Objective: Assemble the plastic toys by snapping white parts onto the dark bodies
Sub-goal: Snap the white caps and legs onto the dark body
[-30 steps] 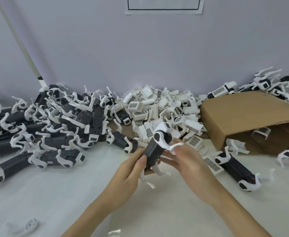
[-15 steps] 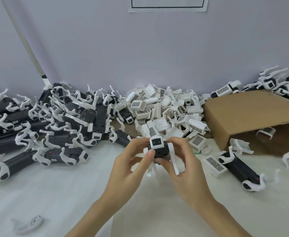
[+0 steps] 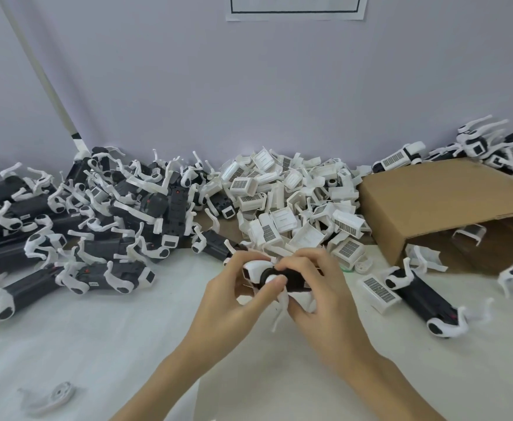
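Observation:
Both hands hold one dark toy body [image 3: 291, 279] with white legs just above the white table. My left hand [image 3: 234, 296] grips its left end, thumb on the white round joint, fingers over a white cap. My right hand [image 3: 319, 287] wraps the body from above and the right, hiding most of it. White legs hang down below the fingers. A heap of loose white grille parts [image 3: 291, 208] lies right behind the hands.
A big pile of dark bodies with white legs [image 3: 76, 223] fills the left. An open cardboard box [image 3: 437, 214] lies on its side at right, one toy [image 3: 422, 299] in front of it. A single white leg part [image 3: 51, 396] lies near left.
The toy has been turned from end-on, with its white face toward me, to lying sideways. Both hands shifted their hold around it and sank slightly toward the table.

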`<action>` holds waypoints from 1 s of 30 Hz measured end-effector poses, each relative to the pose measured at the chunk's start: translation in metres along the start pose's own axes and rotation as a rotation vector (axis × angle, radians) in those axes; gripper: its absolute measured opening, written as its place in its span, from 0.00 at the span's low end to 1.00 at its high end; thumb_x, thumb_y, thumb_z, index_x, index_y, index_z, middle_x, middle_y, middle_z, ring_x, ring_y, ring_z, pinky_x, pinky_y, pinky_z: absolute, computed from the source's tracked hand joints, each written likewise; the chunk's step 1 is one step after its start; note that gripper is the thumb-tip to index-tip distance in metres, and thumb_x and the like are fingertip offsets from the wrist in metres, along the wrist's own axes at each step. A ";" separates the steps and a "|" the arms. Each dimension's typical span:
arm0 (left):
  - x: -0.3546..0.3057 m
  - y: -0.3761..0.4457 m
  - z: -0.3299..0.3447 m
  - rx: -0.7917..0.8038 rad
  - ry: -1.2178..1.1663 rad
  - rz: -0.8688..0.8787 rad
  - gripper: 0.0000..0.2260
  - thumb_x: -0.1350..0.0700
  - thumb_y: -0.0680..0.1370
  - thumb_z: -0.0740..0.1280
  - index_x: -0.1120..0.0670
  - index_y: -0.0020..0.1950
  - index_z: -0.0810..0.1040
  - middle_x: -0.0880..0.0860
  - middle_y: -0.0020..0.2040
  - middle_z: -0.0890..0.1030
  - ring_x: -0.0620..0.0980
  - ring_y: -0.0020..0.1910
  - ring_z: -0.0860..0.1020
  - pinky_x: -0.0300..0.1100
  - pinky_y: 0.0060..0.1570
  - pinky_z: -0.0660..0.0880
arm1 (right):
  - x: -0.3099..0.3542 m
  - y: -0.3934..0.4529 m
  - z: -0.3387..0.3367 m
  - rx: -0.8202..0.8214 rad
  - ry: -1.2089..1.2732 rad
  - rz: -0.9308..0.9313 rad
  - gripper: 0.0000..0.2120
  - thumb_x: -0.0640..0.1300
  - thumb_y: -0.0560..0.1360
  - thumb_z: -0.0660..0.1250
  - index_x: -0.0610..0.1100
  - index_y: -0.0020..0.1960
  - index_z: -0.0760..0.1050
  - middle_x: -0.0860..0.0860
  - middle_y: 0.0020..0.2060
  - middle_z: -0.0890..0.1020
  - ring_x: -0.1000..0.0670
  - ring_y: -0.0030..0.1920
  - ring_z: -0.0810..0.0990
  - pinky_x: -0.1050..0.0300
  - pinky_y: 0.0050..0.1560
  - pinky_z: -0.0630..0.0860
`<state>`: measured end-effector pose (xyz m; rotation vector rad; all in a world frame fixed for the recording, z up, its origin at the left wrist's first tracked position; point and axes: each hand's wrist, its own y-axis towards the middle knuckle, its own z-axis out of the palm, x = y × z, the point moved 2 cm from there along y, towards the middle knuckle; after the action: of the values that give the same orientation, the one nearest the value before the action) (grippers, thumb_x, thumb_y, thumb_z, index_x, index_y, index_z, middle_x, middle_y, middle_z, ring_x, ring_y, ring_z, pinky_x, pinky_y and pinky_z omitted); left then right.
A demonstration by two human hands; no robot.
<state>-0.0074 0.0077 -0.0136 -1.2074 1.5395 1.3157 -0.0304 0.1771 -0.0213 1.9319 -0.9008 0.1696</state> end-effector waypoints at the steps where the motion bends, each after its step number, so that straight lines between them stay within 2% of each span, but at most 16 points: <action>1: 0.002 0.001 -0.001 -0.009 -0.027 -0.005 0.15 0.44 0.78 0.76 0.48 0.61 0.81 0.48 0.51 0.86 0.49 0.51 0.85 0.41 0.53 0.80 | -0.003 0.001 -0.002 0.031 0.027 0.021 0.21 0.42 0.74 0.75 0.52 0.65 0.76 0.54 0.61 0.74 0.48 0.64 0.76 0.50 0.61 0.77; 3: 0.004 0.002 -0.007 0.004 -0.104 -0.002 0.14 0.49 0.79 0.75 0.50 0.62 0.81 0.50 0.55 0.87 0.49 0.52 0.85 0.38 0.54 0.79 | -0.011 0.004 -0.007 0.142 0.178 0.122 0.28 0.42 0.75 0.77 0.54 0.71 0.71 0.58 0.66 0.74 0.50 0.71 0.73 0.57 0.66 0.73; 5: 0.006 0.003 -0.015 0.026 -0.151 0.013 0.14 0.52 0.79 0.75 0.50 0.64 0.81 0.53 0.58 0.86 0.51 0.53 0.85 0.38 0.55 0.79 | -0.015 0.005 -0.012 0.287 0.435 0.287 0.30 0.47 0.78 0.74 0.58 0.75 0.66 0.61 0.68 0.75 0.55 0.75 0.70 0.62 0.70 0.69; 7: 0.010 0.006 -0.022 0.030 -0.212 0.028 0.17 0.51 0.77 0.75 0.53 0.65 0.80 0.55 0.60 0.85 0.54 0.52 0.83 0.39 0.53 0.79 | -0.020 0.008 -0.017 0.336 0.632 0.424 0.27 0.48 0.79 0.71 0.58 0.76 0.67 0.58 0.66 0.79 0.54 0.73 0.74 0.57 0.70 0.71; 10: 0.015 0.009 -0.030 -0.043 -0.253 0.067 0.18 0.52 0.73 0.73 0.56 0.61 0.82 0.56 0.59 0.83 0.55 0.52 0.80 0.38 0.44 0.77 | -0.024 0.013 -0.023 0.416 0.531 0.444 0.26 0.48 0.78 0.75 0.56 0.73 0.72 0.56 0.63 0.83 0.53 0.66 0.80 0.49 0.70 0.75; 13: 0.018 0.009 -0.029 -0.070 -0.291 0.072 0.15 0.52 0.70 0.69 0.56 0.55 0.80 0.57 0.57 0.82 0.54 0.53 0.79 0.40 0.39 0.74 | -0.022 0.011 -0.020 0.460 0.501 0.470 0.30 0.49 0.70 0.83 0.58 0.69 0.77 0.57 0.59 0.84 0.55 0.60 0.83 0.51 0.66 0.79; 16: 0.017 0.007 -0.023 -0.191 -0.375 0.045 0.12 0.48 0.75 0.69 0.57 0.47 0.79 0.56 0.55 0.83 0.53 0.58 0.80 0.49 0.49 0.74 | -0.015 0.010 -0.016 0.315 0.435 0.321 0.33 0.47 0.65 0.86 0.55 0.67 0.77 0.61 0.60 0.81 0.56 0.65 0.80 0.62 0.67 0.76; 18: 0.016 0.008 -0.021 -0.334 -0.501 -0.037 0.17 0.44 0.79 0.67 0.57 0.39 0.78 0.58 0.51 0.83 0.54 0.58 0.82 0.55 0.58 0.72 | -0.008 0.009 -0.014 0.259 0.301 0.150 0.33 0.49 0.67 0.85 0.53 0.69 0.76 0.63 0.63 0.78 0.56 0.68 0.77 0.67 0.69 0.71; 22: 0.016 0.007 -0.031 -0.536 -0.770 -0.184 0.27 0.42 0.84 0.61 0.57 0.30 0.71 0.61 0.39 0.83 0.59 0.50 0.85 0.58 0.63 0.73 | 0.005 0.002 -0.004 0.232 0.067 -0.086 0.33 0.57 0.71 0.79 0.50 0.72 0.72 0.62 0.66 0.74 0.56 0.70 0.72 0.66 0.71 0.65; 25: 0.015 0.007 -0.037 -0.580 -0.843 -0.205 0.30 0.43 0.85 0.57 0.56 0.26 0.66 0.60 0.32 0.78 0.58 0.42 0.85 0.57 0.63 0.73 | 0.010 -0.003 0.005 0.279 0.017 -0.154 0.34 0.59 0.72 0.78 0.50 0.73 0.70 0.60 0.67 0.73 0.54 0.69 0.73 0.61 0.71 0.67; 27: 0.015 0.008 -0.038 -0.559 -0.830 -0.193 0.30 0.42 0.85 0.56 0.56 0.26 0.66 0.61 0.32 0.77 0.58 0.41 0.84 0.56 0.62 0.74 | 0.010 -0.006 0.009 0.309 -0.020 -0.179 0.34 0.61 0.73 0.76 0.50 0.73 0.69 0.59 0.68 0.73 0.54 0.69 0.73 0.59 0.70 0.69; 30: 0.011 0.012 -0.036 -0.414 -0.705 -0.103 0.28 0.39 0.85 0.56 0.56 0.33 0.73 0.63 0.41 0.83 0.58 0.48 0.85 0.53 0.54 0.79 | 0.005 -0.006 0.005 0.260 0.024 -0.090 0.34 0.63 0.76 0.73 0.54 0.76 0.67 0.61 0.68 0.73 0.61 0.72 0.70 0.62 0.72 0.68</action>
<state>-0.0206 -0.0296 -0.0146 -0.8853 0.7161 1.7921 -0.0239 0.1723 -0.0255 2.2017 -0.8061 0.2670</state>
